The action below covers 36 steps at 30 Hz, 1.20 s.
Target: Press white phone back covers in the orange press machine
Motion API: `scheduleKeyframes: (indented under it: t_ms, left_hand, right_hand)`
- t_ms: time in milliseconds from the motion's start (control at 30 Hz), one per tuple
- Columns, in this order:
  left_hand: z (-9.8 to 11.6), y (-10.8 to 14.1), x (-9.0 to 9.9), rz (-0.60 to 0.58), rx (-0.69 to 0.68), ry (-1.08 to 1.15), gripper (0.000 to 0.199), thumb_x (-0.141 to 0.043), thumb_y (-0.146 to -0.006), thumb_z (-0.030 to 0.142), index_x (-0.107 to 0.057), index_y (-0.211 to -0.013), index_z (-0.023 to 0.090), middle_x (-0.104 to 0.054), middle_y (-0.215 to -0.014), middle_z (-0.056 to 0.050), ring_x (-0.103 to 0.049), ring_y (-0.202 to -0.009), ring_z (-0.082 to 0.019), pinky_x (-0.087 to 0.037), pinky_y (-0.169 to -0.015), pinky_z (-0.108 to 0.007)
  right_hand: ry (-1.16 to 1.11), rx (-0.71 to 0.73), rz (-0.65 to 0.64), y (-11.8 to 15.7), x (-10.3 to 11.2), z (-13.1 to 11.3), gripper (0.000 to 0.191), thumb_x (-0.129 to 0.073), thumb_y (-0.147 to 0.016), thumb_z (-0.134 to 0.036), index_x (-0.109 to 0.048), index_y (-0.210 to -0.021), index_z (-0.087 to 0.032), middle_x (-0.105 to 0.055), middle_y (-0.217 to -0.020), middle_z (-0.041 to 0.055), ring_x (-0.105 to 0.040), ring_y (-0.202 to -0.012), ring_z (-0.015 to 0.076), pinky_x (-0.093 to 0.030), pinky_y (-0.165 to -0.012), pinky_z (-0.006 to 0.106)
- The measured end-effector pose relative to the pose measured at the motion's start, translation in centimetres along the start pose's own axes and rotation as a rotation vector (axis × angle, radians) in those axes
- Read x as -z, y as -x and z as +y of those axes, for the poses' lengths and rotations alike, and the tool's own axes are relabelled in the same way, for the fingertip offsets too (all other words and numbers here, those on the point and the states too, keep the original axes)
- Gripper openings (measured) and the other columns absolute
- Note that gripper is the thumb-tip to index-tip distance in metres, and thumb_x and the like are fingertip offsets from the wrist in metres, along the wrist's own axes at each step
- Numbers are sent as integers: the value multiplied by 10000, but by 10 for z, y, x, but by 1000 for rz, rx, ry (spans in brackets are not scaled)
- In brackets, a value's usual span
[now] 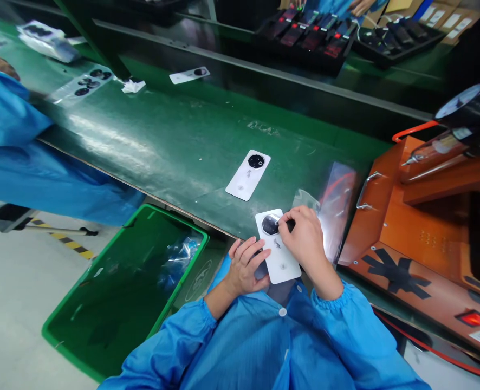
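A white phone back cover (pixel 283 265) with a dark octagonal camera window (pixel 270 224) lies tilted at the bench's front edge, close to my body. My left hand (pixel 246 265) steadies its left side, fingertips over the edge and thumb by the lower corner. At the camera window's right side my right hand (pixel 305 235) is closed in a pinch; what sits between thumb and finger is hidden. Farther up the green bench (pixel 175 141) a second white phone back cover (pixel 246 181) with a similar dark window rests flat.
An orange machine (pixel 419 216) with a gauge (pixel 461 103) stands at right, clear plastic film (pixel 333 200) beside it. Below left is a green bin (pixel 102 303) holding plastic scraps. A co-worker's blue sleeve (pixel 8 114) is at left. Black trays (pixel 305 38) of devices sit behind.
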<state>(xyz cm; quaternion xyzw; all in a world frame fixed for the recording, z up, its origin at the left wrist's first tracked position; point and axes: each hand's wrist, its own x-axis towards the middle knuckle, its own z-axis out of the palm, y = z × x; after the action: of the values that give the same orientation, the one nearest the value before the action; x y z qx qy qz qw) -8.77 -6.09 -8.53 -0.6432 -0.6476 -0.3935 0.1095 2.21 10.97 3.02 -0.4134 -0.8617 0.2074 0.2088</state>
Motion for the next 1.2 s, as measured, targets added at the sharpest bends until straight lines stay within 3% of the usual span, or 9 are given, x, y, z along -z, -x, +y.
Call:
scheduleKeyframes:
  t_ms: [233, 500, 900, 1033, 1200]
  left_hand:
    - [0, 0, 0, 0, -8, -2, 572, -533, -913, 559, -562, -1386, 239, -666, -1321, -136, -535, -1346, -321, -238, -1210, -535]
    - [0, 1, 0, -8, 5, 1, 565, -527, -920, 572, -573, -1377, 243, -660, -1330, -141, -530, -1355, -326, -242, -1210, -536]
    - [17, -21, 12, 7, 109, 4, 319, -578, -921, 361, -631, -1220, 261, -697, -1261, -98, -591, -1285, -289, -300, -1157, -517]
    - [12, -18, 14, 33, 87, 49, 268, -609, -918, 324, -634, -1180, 273, -709, -1233, -84, -603, -1295, -286, -328, -1145, -530]
    - [6, -13, 18, 26, 62, 92, 257, -653, -902, 263, -613, -1155, 253, -712, -1222, -92, -608, -1319, -289, -364, -1141, -538]
  right_hand:
    - [33, 33, 20, 4, -1, 2, 98, -593, -904, -223, -663, -835, -221, -609, -970, 78, -557, -951, 281, -467, -834, 428]
    - [44, 41, 116, 19, 14, -4, 163, -595, -949, -283, -705, -1044, -209, -613, -1076, 112, -567, -1033, 305, -492, -857, 446]
    - [-13, 182, 62, 71, 29, 7, 165, -554, -1010, -281, -669, -1116, -229, -635, -1052, 92, -610, -988, 282, -472, -812, 443]
    - [-40, 138, 59, 61, 25, 11, 145, -549, -1015, -277, -680, -1063, -237, -637, -1038, 83, -607, -975, 272, -469, -818, 433]
    - [-61, 181, 1, 25, 15, 12, 144, -544, -1015, -256, -687, -1031, -244, -646, -1000, 69, -598, -968, 268, -457, -842, 424]
